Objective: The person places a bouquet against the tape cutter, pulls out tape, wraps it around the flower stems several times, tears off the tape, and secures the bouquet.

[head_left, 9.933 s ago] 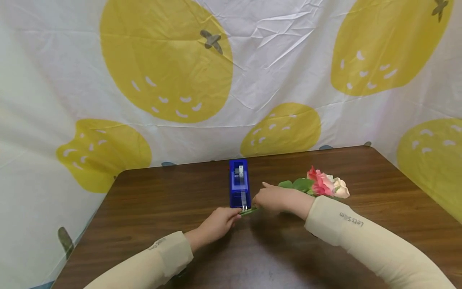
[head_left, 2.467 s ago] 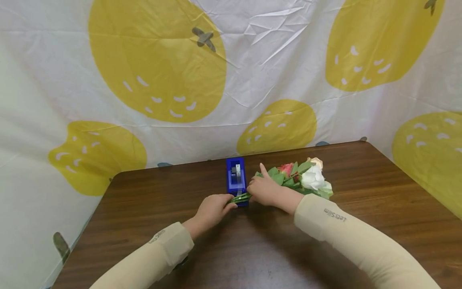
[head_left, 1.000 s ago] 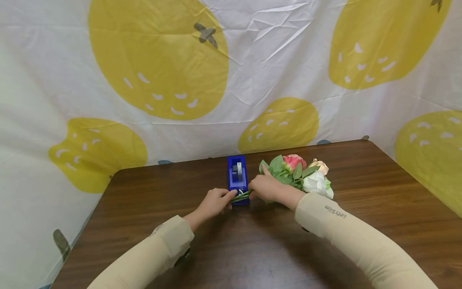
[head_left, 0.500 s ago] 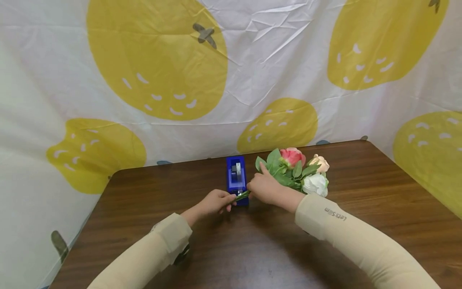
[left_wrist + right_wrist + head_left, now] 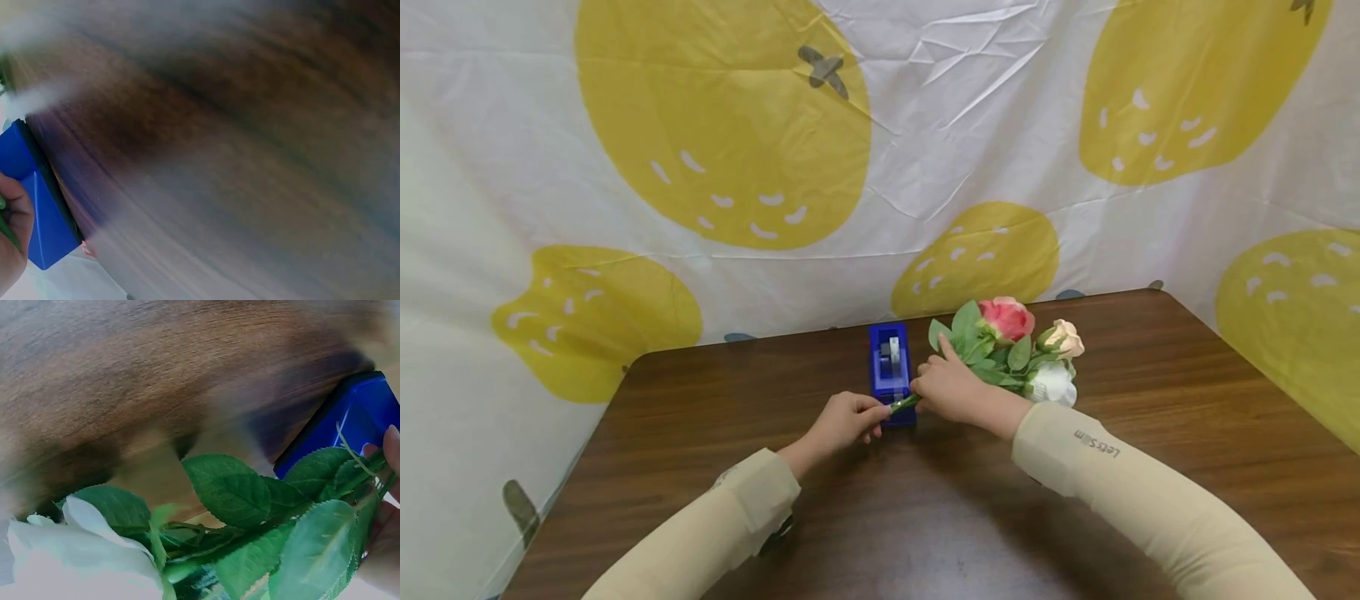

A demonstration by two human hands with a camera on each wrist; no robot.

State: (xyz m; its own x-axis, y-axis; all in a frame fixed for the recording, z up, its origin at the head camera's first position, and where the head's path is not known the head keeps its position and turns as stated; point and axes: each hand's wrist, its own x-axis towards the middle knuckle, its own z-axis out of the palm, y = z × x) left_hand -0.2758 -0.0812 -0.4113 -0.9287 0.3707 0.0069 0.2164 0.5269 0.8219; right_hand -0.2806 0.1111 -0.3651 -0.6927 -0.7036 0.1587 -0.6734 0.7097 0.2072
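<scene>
My left hand (image 5: pixel 847 418) pinches the lower end of a bunch of green flower stems (image 5: pixel 905 403). Closer to the leaves (image 5: pixel 967 327), my right hand (image 5: pixel 951 388) grips the same stems, its index finger pointing up along them. A pink rose (image 5: pixel 1009 317), a cream rose (image 5: pixel 1065 339) and a white rose (image 5: pixel 1052 386) fan out to the right. Under the stems stands a blue tape dispenser (image 5: pixel 891 384) with a roll of clear tape (image 5: pixel 894 353). In the right wrist view the white rose (image 5: pixel 81 562) is large and close. Whether tape wraps the stems cannot be made out.
The dispenser stands on a dark brown wooden table (image 5: pixel 715 400) with rounded far corners. A white cloth with yellow fruit prints (image 5: pixel 722 125) hangs behind the table and along its sides.
The bunch has turned in the hands: the pink rose has risen away from me and the white rose has come round in front. Earlier the stems were at the dispenser's front edge, by a pulled-out tape strip.
</scene>
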